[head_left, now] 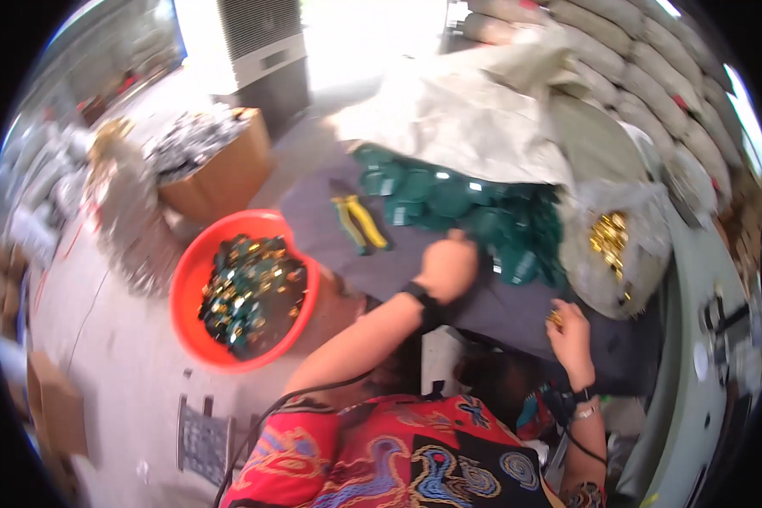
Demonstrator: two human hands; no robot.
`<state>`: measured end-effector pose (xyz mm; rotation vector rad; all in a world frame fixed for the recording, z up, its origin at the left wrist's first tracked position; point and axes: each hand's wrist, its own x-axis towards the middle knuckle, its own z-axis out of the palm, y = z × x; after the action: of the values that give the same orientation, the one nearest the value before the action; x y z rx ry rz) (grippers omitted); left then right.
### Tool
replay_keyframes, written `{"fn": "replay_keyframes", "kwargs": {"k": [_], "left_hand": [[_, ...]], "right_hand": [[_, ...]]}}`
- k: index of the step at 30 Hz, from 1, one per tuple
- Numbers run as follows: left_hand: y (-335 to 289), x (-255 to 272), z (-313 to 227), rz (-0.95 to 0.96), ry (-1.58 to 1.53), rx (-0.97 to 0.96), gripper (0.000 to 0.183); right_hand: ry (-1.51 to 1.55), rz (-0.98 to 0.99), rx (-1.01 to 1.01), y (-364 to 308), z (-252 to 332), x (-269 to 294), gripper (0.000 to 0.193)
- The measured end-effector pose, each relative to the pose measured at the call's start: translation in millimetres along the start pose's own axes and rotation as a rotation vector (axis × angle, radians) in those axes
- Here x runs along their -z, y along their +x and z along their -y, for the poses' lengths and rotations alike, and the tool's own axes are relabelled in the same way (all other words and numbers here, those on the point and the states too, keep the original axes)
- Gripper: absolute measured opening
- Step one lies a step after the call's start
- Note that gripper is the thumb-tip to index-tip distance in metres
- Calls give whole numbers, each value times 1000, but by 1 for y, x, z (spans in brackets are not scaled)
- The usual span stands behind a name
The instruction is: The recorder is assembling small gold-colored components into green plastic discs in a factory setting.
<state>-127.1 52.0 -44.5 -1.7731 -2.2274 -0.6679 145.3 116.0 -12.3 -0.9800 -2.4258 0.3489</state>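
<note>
My left hand (449, 267) reaches to the near edge of a pile of dark green, shiny, rounded pieces (449, 196) on the grey-covered table (330, 190). It is smeared by motion and its fingers are mostly hidden, so I cannot tell whether it touches a piece. Farther right, my right hand (571, 334) is closed with small gold pieces (555, 319) at its fingertips. Beyond it, a clear plastic bag (635, 292) holds more gold pieces (610, 237). Yellow-handled pliers (362, 224) lie left of the green pile.
To the left stands an orange-red basin (182, 292) with mixed green and gold pieces. Behind it are a cardboard box (220, 182) of silvery pieces and a clear wrapped bundle (127, 212). A white sack (474, 114) covers the table's far side. Stacked sacks (652, 68) line the back right.
</note>
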Motion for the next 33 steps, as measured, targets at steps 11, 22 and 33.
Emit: {"fn": "replay_keyframes", "kwargs": {"k": [11,22,33], "left_hand": [[-72,91,-56,331,-1448,349,24],[-85,94,-70,407,-1523,475,13],[-90,84,-64,-101,-425,-339,36]], "right_hand": [[1371,170,-202,-15,76,-6,23],[706,47,128,-22,85,-14,26],[1338,252,-397,-17,105,-26,16]]}}
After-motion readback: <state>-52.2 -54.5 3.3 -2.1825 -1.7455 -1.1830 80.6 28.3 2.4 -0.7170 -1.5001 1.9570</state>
